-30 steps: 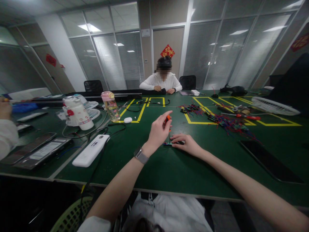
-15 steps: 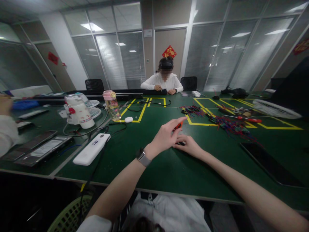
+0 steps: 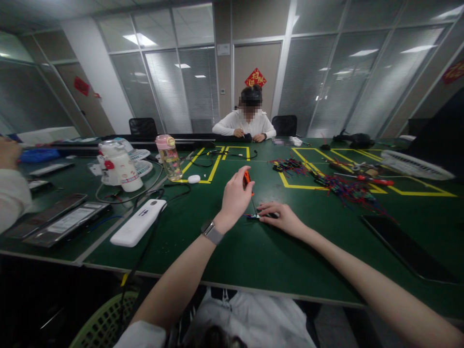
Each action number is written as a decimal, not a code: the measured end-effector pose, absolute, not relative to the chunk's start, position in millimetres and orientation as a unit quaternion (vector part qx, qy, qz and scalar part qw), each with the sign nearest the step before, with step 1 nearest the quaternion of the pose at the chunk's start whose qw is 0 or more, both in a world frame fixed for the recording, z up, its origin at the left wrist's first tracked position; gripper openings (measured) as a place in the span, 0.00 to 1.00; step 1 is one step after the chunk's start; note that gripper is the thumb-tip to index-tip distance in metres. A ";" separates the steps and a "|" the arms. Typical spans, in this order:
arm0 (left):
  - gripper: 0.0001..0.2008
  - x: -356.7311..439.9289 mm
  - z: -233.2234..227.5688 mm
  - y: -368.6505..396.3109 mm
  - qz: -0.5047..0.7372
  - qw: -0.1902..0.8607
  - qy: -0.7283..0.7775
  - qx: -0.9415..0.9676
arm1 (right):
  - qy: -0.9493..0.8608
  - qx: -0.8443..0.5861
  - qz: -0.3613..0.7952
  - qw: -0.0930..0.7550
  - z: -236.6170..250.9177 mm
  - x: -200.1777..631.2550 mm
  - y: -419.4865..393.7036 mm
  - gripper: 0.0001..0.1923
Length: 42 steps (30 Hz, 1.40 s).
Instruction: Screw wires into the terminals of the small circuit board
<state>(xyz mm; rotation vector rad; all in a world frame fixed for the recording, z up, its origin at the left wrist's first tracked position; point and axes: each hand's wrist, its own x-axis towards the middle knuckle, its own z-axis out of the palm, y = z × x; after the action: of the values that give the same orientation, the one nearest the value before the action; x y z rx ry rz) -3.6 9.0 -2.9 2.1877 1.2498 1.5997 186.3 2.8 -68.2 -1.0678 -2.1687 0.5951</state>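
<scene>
My left hand (image 3: 234, 195) is closed around the orange and black handle of a screwdriver (image 3: 247, 179). The thin shaft points down, its tip at a small circuit board (image 3: 254, 216) with thin wires at its left end. Low on the table, my right hand (image 3: 284, 220) holds the board's right side with its fingertips. A small black part shows under the right fingers; its kind is hard to make out.
Right of my hands lie a heap of boards with red and blue wires (image 3: 340, 186), a red-handled screwdriver (image 3: 375, 180) and a black flat panel (image 3: 404, 246). To the left are a white power bank (image 3: 139, 223), a pink-lidded bottle (image 3: 169, 159) and a white flask (image 3: 125, 169). Someone sits opposite.
My left hand has moved left, and the screwdriver has swung from tilted to nearly upright. The board and shaft, hidden before, now show. My right hand has hardly moved.
</scene>
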 end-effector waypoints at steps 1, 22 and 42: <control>0.21 -5.0 -3.4 11.1 0.535 0.089 0.417 0.729 | -0.826 -0.406 0.228 0.319 -67.8 186.2 2.8 0.09; 0.09 2.0 -0.3 -2.0 0.584 0.080 0.351 0.728 | -0.825 -0.411 0.222 0.318 -68.2 185.4 2.6 0.08; 0.14 -3.0 5.1 -4.5 0.515 0.092 0.316 0.791 | -0.829 -0.406 0.215 0.318 -67.9 184.7 2.1 0.08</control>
<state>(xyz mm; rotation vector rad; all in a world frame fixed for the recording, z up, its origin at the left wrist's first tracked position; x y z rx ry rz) -3.0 -4.5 5.1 2.3486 0.9397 1.5306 184.7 2.1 -67.9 -1.0690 -2.1818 0.5646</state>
